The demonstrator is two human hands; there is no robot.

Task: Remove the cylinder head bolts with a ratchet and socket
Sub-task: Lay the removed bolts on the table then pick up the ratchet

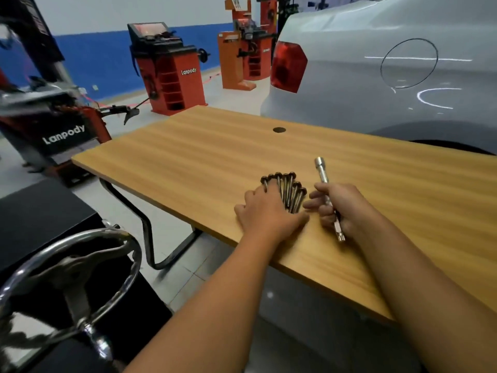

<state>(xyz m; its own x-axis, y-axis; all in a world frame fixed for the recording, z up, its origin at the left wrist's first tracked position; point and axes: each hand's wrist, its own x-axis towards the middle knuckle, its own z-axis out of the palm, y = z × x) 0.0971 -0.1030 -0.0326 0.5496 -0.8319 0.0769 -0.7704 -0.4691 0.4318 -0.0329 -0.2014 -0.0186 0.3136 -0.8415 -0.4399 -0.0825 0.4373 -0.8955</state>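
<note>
Wooden table (pixel 188 146) — bolts (pixel 289 192) under left hand (pixel 265 211), right hand (pixel 338 205) gripping extension bar (pixel 326 189).

Bright, even overhead light; glare streaks on silver car panel (pixel 403 76); wide-angle edge bending; chrome stool ring (pixel 67 265) blurred.

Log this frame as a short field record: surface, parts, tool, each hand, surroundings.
surface: wooden table
parts: bolts lying side by side on the table, heads pointing away
tool: metal extension bar, bit end toward the person
left hand: left hand flat, resting on the bolts
right hand: right hand grips the bar mid-shaft
surroundings: silver car behind the table; orange machines farther back
</note>
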